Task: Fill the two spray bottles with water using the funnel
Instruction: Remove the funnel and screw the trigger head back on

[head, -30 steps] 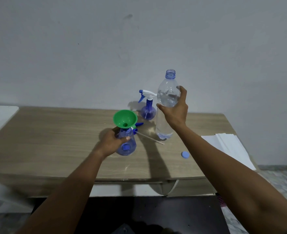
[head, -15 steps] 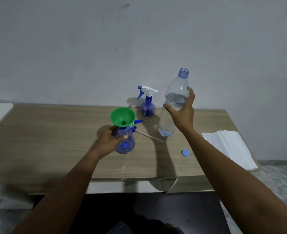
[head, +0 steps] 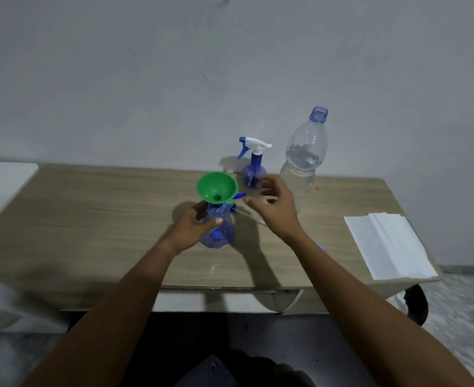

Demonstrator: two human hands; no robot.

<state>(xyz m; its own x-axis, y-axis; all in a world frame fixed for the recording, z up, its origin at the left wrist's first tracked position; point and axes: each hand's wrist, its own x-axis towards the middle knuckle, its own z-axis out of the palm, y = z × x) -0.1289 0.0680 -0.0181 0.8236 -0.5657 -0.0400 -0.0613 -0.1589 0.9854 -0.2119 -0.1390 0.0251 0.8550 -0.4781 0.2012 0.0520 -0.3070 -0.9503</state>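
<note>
Two hands over the table (head: 90, 219) — left hand (head: 194, 224) wrapped round the spray bottle (head: 220, 233) bearing the upright funnel (head: 216, 187); right hand (head: 275, 208) spread, empty, just right of its rim, water bottle (head: 304, 160) beyond.

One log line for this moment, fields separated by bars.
left hand: grips spray bottle | funnel: in its neck | right hand: open, holds nothing | water bottle: uncapped, unheld

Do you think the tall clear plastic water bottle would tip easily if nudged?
Probably: the tall clear plastic water bottle is narrow and stands unheld. Its neck is uncapped, so tipping would likely spill water. Its thin-looking walls may flex.
</note>
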